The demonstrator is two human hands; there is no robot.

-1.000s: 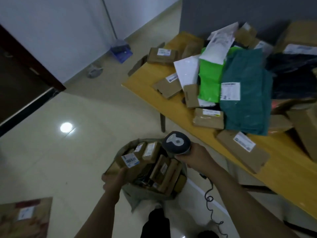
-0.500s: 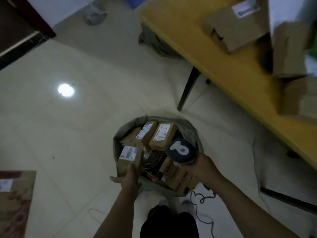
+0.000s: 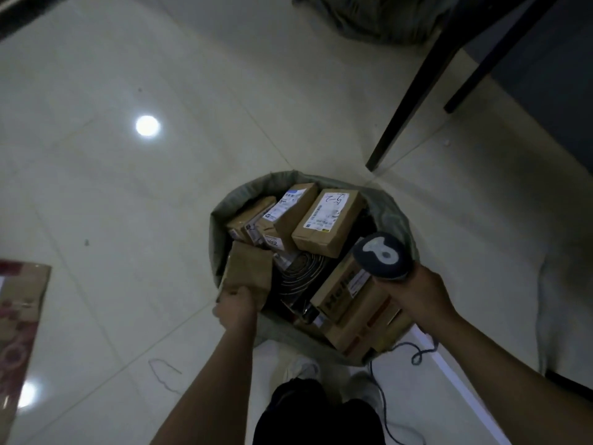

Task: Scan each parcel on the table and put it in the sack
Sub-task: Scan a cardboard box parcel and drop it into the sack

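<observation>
A grey-green sack (image 3: 221, 213) stands open on the floor, filled with several brown cardboard parcels (image 3: 329, 221). My left hand (image 3: 236, 303) grips a small brown parcel (image 3: 248, 269) at the sack's left rim, its plain side up. My right hand (image 3: 420, 290) holds a dark handheld scanner (image 3: 382, 256) over the right side of the sack, its cable trailing down to the floor. A longer box with red print (image 3: 349, 300) lies under the scanner.
Black table legs (image 3: 414, 88) rise at the upper right, close behind the sack. Another grey sack (image 3: 369, 17) lies at the top. A patterned cardboard box (image 3: 19, 313) sits on the tiled floor at the left. My feet show below the sack.
The view has tilted down from the table to the sack. My left hand has turned the small parcel so its label no longer shows, and holds it lower at the sack's left rim.
</observation>
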